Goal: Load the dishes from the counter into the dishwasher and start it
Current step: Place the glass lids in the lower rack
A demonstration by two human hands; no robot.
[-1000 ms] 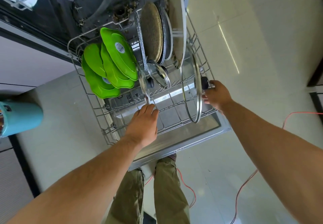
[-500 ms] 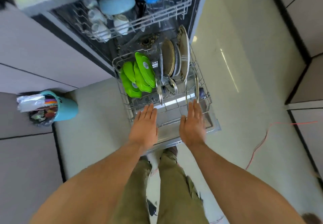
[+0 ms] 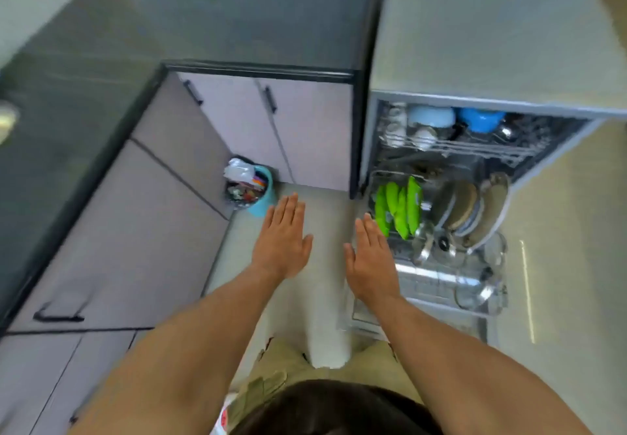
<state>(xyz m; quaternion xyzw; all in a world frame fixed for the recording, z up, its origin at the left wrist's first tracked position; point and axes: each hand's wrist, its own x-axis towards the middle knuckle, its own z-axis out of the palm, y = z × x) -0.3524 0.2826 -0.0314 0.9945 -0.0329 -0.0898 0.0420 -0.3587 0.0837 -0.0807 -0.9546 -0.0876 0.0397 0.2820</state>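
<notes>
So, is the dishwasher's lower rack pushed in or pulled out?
Pulled out: the lower rack sits over the lowered door, green plates and glass lids exposed.

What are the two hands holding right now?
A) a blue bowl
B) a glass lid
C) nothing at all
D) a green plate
C: the left hand and the right hand are both held out flat with straight fingers and nothing in them, while the green plates stand in the dishwasher rack.
</notes>
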